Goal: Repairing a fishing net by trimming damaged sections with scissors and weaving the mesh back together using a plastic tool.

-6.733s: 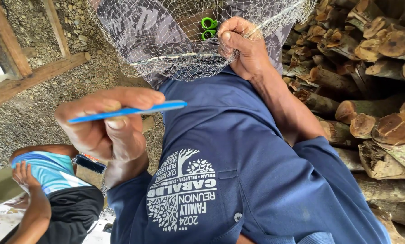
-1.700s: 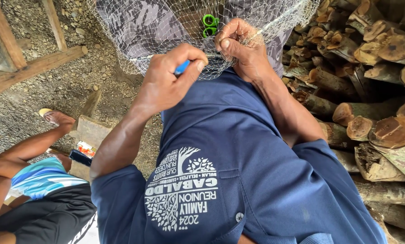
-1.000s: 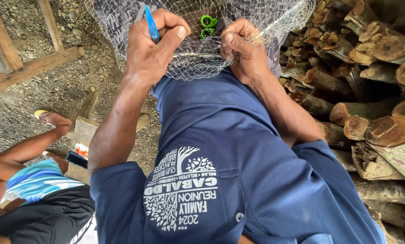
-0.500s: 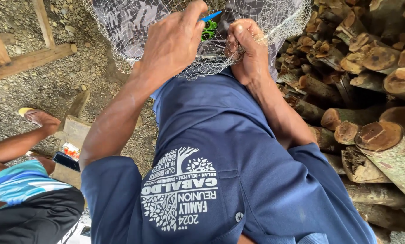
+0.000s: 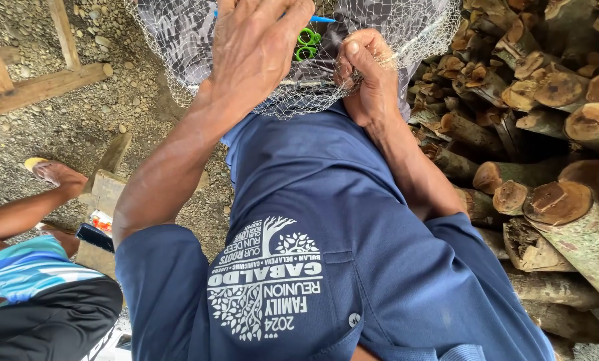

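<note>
The person is bent over a pale fishing net (image 5: 179, 47) that hangs in front of them and drapes down over their lap, and both hands are up in the mesh at its lower edge. The left hand (image 5: 256, 50) is raised high with its back to the camera, fingers curled around a slim blue netting needle (image 5: 323, 19) whose tip pokes out to the right just past the fingertips; only that tip shows, so I'd guess rather than swear that it is pinched between thumb and forefinger. The right hand (image 5: 366, 73) is clenched tight on a gathered bunch of mesh, thumb pressed on top, holding the strands taut just beside the needle. Between the two hands, behind the net, sit the green handles of a pair of scissors (image 5: 306, 45), untouched. To my eye this is the stitch itself: the needle being worked through a mesh while the other hand pins the spot. The next move looks to call for drawing the twine through and snugging a knot against the pinched strands, with the right hand keeping its tension so the mesh size stays even. To the right lies a stack of cut logs (image 5: 547, 134); to the left, on the gravel ground (image 5: 78, 113), another person (image 5: 38, 294) sits low in a striped top, one bare foot (image 5: 55, 172) stretched out.
</note>
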